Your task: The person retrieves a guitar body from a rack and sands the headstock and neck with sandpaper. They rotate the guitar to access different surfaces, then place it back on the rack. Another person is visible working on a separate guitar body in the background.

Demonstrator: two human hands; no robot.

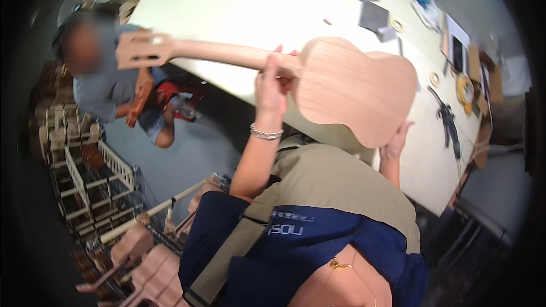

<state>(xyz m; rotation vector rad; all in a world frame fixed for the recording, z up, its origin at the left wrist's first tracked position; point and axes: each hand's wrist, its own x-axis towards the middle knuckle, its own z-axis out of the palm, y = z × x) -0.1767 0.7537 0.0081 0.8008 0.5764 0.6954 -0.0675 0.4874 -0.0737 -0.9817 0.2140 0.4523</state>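
Observation:
An unfinished pale wooden small guitar [355, 88] lies across my view with its back toward me and its slotted headstock to the left. My left hand [273, 85] is closed round the neck [239, 52] beside the heel, with some fingertips showing above it. My right hand [395, 139] holds the edge of the body at its rounded lower end, its fingers partly hidden behind the wood. The instrument is held over the near edge of a white worktable [199, 11].
A seated co-worker [102, 88] at left holds a reddish-brown wooden piece. Racks [91, 170] of instrument bodies stand at left and below. The table carries tape rolls [465, 94], a black cabled tool [449, 125], dark sheets and a cardboard box [478, 68] along its right side.

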